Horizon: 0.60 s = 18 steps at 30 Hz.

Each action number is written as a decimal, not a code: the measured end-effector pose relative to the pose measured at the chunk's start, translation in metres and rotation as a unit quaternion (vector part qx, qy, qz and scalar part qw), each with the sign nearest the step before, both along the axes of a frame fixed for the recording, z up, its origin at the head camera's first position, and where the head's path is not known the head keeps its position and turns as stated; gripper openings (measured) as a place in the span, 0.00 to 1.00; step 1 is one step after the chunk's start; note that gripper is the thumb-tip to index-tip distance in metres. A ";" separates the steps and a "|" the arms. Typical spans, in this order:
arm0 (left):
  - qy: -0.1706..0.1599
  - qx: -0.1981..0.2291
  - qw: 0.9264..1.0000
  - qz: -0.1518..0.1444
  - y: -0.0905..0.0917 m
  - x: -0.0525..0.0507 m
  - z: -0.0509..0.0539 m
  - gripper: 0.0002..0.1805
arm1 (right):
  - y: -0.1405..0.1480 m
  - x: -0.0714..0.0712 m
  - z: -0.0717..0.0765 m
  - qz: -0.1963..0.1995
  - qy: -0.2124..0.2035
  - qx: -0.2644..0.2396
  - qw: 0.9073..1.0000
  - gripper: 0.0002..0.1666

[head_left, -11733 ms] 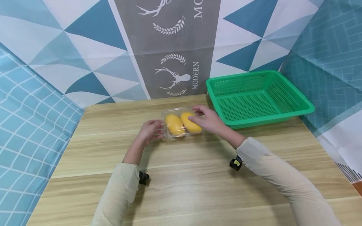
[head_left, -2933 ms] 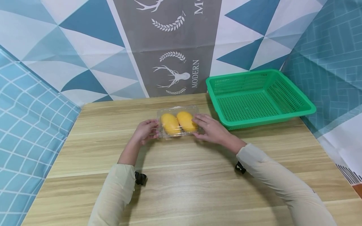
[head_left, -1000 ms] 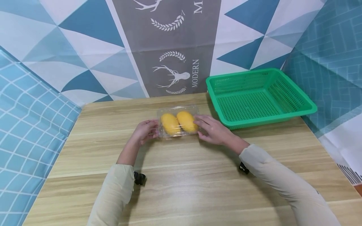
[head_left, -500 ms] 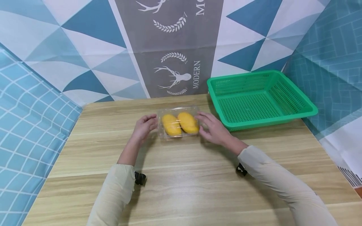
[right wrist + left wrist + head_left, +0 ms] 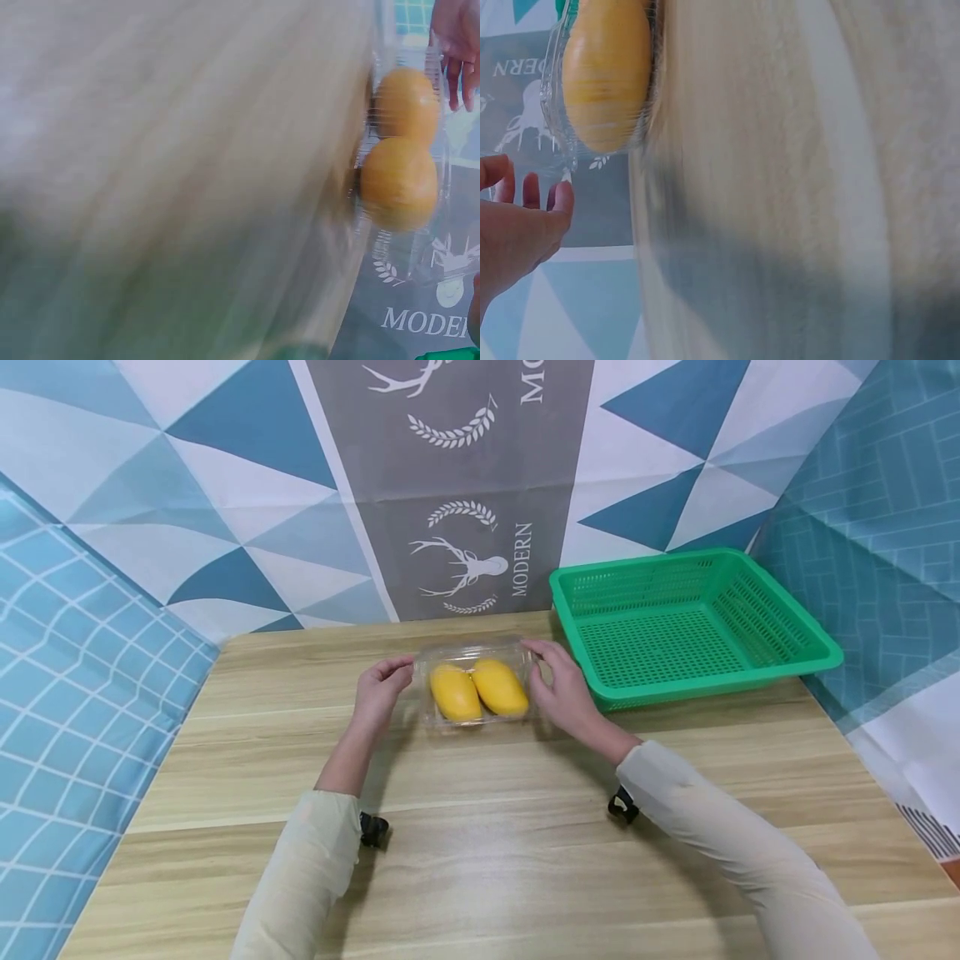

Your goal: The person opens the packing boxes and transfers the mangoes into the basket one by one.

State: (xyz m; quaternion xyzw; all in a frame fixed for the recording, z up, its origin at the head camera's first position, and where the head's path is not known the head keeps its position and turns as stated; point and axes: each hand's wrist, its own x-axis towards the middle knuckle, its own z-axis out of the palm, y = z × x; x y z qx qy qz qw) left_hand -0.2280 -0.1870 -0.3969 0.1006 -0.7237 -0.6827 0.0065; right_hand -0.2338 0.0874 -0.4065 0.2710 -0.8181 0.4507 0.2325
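Two yellow mangoes (image 5: pixel 454 695) lie side by side in a clear plastic clamshell box (image 5: pixel 510 718) on the wooden table. My left hand (image 5: pixel 377 693) is at the box's far left corner, its fingertips at the edge of the clear lid (image 5: pixel 555 161) in the left wrist view. My right hand (image 5: pixel 564 689) holds the lid's far right corner, thumb and fingers bent about the edge. In the right wrist view both mangoes show, and only a sliver of the right hand (image 5: pixel 475 309). The transparent plastic makes the lid's height hard to tell.
A green perforated basket (image 5: pixel 817 652) stands at the back right of the table, close behind my right hand. The wooden table (image 5: pixel 480 860) ends at a patterned grey, blue and white backdrop (image 5: pixel 480 477). Blue tiled cloth (image 5: pixel 60 718) hangs at the left.
Both hands have shifted from the sides of the box to its far corners over the last half second. Earlier, the right fingers lay over the right mango's side. Box and basket stay put.
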 end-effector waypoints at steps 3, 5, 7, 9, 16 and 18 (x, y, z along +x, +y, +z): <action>0.004 -0.017 1.000 0.000 -0.002 -0.003 0.002 0.19 | -0.004 -0.004 0.004 -0.006 -0.021 -0.028 0.999 0.20; 0.005 -0.031 1.000 -0.001 -0.003 -0.005 0.003 0.21 | -0.006 -0.009 0.007 -0.008 -0.037 -0.045 0.998 0.19; 0.008 -0.043 0.999 -0.003 -0.003 -0.007 0.005 0.22 | -0.009 -0.012 0.009 -0.009 -0.054 -0.066 0.996 0.18; 0.016 -0.051 0.999 -0.006 -0.003 -0.010 0.007 0.22 | -0.011 -0.016 0.012 -0.012 -0.067 -0.082 0.994 0.18; 0.033 -0.035 0.999 0.002 -0.001 -0.020 0.011 0.21 | -0.017 -0.023 0.021 -0.027 -0.117 -0.113 0.986 0.19; 0.038 -0.018 0.999 0.012 0.001 -0.022 0.011 0.20 | -0.019 -0.023 0.023 -0.034 -0.128 -0.114 0.985 0.19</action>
